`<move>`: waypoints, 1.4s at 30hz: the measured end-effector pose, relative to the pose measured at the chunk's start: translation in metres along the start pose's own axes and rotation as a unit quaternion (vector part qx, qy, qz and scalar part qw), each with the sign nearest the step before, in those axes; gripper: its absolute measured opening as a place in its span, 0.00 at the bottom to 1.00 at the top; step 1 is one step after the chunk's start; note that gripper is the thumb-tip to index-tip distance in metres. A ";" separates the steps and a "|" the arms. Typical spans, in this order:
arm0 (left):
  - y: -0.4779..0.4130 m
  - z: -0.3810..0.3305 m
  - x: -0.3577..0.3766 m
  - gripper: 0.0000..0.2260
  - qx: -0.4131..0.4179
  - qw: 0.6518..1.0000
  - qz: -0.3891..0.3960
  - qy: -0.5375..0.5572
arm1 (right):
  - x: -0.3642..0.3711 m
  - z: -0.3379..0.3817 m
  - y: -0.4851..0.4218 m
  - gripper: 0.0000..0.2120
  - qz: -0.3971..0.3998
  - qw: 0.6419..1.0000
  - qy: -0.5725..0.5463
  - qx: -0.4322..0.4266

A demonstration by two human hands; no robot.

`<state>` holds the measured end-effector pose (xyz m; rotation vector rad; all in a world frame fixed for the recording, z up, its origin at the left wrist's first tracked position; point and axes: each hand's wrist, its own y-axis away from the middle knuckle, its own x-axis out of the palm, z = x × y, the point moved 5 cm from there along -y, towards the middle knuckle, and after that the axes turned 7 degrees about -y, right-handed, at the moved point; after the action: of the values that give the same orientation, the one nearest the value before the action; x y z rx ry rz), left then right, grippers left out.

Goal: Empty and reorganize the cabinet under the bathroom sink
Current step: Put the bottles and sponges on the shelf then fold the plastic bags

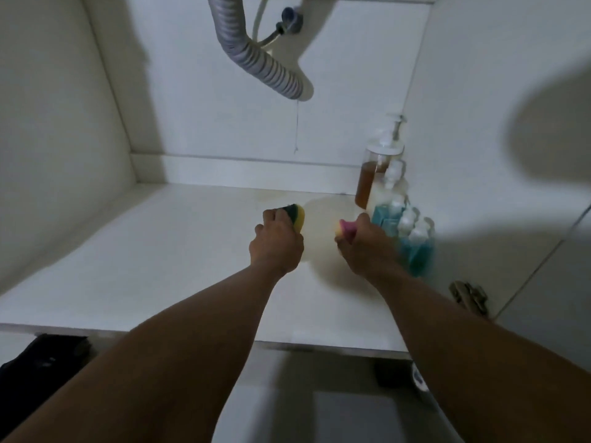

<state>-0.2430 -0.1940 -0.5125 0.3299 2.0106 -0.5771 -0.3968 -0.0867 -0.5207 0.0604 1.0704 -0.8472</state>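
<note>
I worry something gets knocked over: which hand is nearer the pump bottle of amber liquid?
Right. The right hand, gripping a pink sponge, is just in front of the amber pump bottle; the left hand, gripping a yellow-green sponge, is farther to its left.

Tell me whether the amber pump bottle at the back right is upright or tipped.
Upright: the amber pump bottle stands on its base on the cabinet floor, its pump head at the top.

Yellow-green sponge (296, 216); pink-yellow sponge (346, 230); amber pump bottle (371, 177); grey ribbed hose (256, 55).
</note>
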 end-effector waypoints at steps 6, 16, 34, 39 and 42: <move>-0.056 -0.026 0.036 0.10 0.028 0.999 -0.029 0.032 | 0.033 -0.033 -0.038 0.22 -0.051 0.970 -0.179 0.157; -0.119 -0.036 0.084 0.05 0.028 0.990 -0.044 0.134 | 0.069 -0.032 -0.088 0.12 -0.141 0.953 -0.205 0.171; -0.175 -0.028 0.114 0.17 0.102 0.990 -0.015 0.092 | 0.089 -0.036 -0.135 0.13 -0.118 0.967 -0.192 0.118; -0.176 -0.036 0.115 0.07 0.127 0.989 -0.008 0.073 | 0.094 -0.040 -0.140 0.18 -0.101 0.971 -0.166 0.136; -0.174 -0.039 0.116 0.10 0.133 0.989 -0.007 0.070 | 0.097 -0.039 -0.141 0.23 -0.087 0.980 -0.129 0.123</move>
<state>-0.4074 -0.3222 -0.5528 0.5303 2.0719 -0.8538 -0.4957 -0.2238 -0.5687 0.0633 0.7299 -1.1107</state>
